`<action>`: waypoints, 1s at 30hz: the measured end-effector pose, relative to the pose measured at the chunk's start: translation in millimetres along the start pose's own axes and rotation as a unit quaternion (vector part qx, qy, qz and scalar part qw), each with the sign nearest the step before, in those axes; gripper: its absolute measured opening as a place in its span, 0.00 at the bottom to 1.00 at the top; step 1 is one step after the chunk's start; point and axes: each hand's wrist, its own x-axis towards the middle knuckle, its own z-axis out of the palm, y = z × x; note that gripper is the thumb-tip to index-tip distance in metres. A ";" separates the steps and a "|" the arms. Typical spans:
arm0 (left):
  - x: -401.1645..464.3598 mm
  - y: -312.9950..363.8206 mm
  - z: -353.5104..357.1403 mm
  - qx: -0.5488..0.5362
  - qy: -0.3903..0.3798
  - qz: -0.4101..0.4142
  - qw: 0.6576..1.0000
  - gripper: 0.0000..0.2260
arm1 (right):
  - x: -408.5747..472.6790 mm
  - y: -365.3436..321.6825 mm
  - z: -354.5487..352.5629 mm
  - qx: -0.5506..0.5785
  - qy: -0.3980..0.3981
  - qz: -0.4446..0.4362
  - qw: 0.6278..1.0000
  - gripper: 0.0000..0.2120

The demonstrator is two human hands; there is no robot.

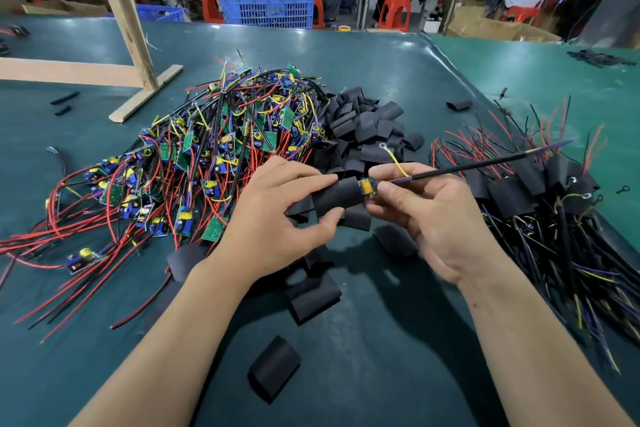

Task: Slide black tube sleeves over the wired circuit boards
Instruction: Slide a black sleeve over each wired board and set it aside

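Both forearms reach forward, bare. Left hand point(277, 215) palm down, thumb and fingers curled in a pinch. Right hand point(436, 218) just beside it, fingertips nearly meeting the left's, thumb and forefinger pinched, remaining fingers curled.

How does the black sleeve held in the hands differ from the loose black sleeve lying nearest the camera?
The held sleeve is gripped by the left hand; the loose sleeve lies untouched on the green table. The held sleeve has a circuit board sticking out of its right end, pinched by the right hand; the loose sleeve shows nothing in it. Both are short, flattened black tubes.
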 end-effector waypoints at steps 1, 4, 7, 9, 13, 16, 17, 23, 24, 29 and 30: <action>-0.2 0.7 0.8 0.000 0.001 0.002 1.000 0.16 | -0.3 -0.5 -0.6 -0.009 0.000 0.001 1.000 0.08; -0.6 1.3 2.3 -0.003 0.007 0.011 1.000 0.15 | -0.4 -0.8 1.7 -0.024 0.015 0.000 1.000 0.08; -0.1 0.3 0.9 -0.007 0.014 0.016 1.000 0.16 | 0.0 -1.0 3.5 -0.044 0.044 -0.010 0.998 0.08; -0.3 0.2 1.2 -0.006 0.013 0.017 1.000 0.15 | -0.8 -1.6 4.3 -0.030 0.046 0.002 0.999 0.08; 0.1 0.0 1.6 -0.001 0.007 0.025 1.000 0.15 | -1.5 -4.0 3.1 0.008 0.032 0.060 0.998 0.06; 1.2 -0.2 0.8 -0.013 0.007 0.037 0.999 0.15 | -1.5 -4.6 1.9 0.038 0.032 0.097 0.994 0.09; 1.1 -0.1 1.2 -0.014 0.001 0.043 0.999 0.15 | -1.5 -3.8 1.7 0.027 0.035 0.096 0.994 0.09; -1.5 0.8 2.1 -0.046 -0.020 0.019 0.999 0.16 | -1.5 -4.5 3.0 0.017 0.028 0.077 0.996 0.07; -1.4 0.8 1.4 -0.057 -0.018 0.016 0.998 0.16 | -1.4 -4.9 2.0 0.028 0.021 0.079 0.996 0.07; -1.5 2.9 1.2 -0.066 -0.038 0.031 0.997 0.15 | -1.5 -0.8 2.2 -0.055 0.025 0.048 0.997 0.06; -1.3 2.9 1.3 -0.066 -0.039 0.031 0.997 0.15 | -1.4 -0.6 2.6 -0.053 0.025 0.052 0.997 0.06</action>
